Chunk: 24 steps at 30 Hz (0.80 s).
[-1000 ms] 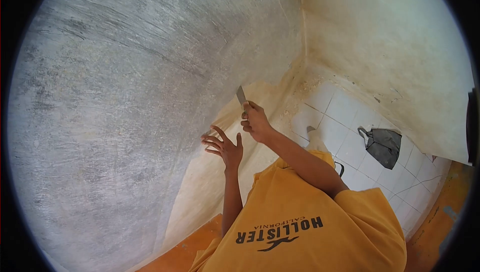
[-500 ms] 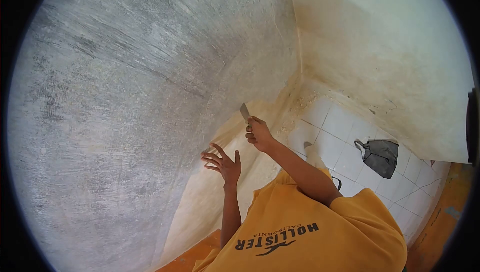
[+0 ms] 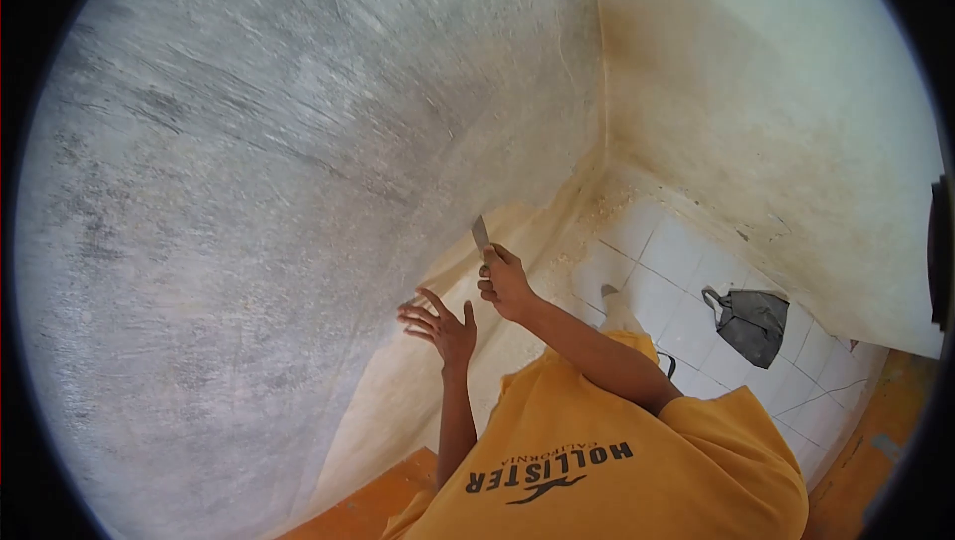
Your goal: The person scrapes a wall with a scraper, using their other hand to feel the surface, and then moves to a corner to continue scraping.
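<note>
My right hand (image 3: 507,283) is closed around the handle of a putty knife (image 3: 480,232). Its flat metal blade points up toward the wall, close to the lower border of a rough grey layer (image 3: 249,202); whether the blade touches is hard to tell. Below that border the wall surface is cream (image 3: 398,411). To the left and slightly lower, my left hand (image 3: 450,333) has its fingers spread, with the fingertips at the border between grey and cream. It holds nothing that I can see.
A pale, brown-stained wall (image 3: 756,122) meets the grey one at a corner. On the white tiled floor (image 3: 686,252) lies a dark grey bag (image 3: 753,326) with a handle. Crumbs (image 3: 597,212) lie along the wall's foot. An orange surface (image 3: 373,495) shows at the bottom.
My right hand and the putty knife have shifted slightly left and down. My left hand stays nearly in place. The view has tilted a little.
</note>
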Tool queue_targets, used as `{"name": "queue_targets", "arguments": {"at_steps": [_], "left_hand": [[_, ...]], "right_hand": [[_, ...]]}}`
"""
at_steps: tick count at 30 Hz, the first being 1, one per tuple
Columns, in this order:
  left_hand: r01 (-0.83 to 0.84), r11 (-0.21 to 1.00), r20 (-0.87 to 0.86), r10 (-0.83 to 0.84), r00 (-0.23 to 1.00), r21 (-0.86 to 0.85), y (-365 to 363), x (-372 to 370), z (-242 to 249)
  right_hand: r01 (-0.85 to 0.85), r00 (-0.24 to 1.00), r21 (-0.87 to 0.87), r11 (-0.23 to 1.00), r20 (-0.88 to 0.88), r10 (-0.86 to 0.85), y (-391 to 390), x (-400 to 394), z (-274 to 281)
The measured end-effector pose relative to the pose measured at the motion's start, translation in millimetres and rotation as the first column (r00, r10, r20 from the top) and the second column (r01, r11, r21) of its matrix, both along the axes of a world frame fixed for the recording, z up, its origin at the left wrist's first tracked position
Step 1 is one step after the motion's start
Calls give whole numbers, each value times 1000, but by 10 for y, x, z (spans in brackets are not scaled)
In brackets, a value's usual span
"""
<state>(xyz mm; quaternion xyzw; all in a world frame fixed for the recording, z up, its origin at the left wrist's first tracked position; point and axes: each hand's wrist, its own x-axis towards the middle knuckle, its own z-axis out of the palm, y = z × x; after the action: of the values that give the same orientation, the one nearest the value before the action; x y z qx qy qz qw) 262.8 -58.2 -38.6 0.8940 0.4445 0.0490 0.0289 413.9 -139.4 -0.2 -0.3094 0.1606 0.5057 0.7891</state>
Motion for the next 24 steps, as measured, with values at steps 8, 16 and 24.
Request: {"name": "queue_targets", "arguments": {"at_steps": [8,16,24], "left_hand": [[-61,997,95,66,993,-56,-124,205,-12],[-84,994,186,96,978,-72,-221,321,71],[-82,990,154,99,983,-114,-209,324,52]], "right_hand": [[17,999,-20,1000,-43,-18,28,212,-29],[31,990,-3,1000,-138,-31,62,334,-141],[44,998,-49,998,-41,-46,13,350,-36]]}}
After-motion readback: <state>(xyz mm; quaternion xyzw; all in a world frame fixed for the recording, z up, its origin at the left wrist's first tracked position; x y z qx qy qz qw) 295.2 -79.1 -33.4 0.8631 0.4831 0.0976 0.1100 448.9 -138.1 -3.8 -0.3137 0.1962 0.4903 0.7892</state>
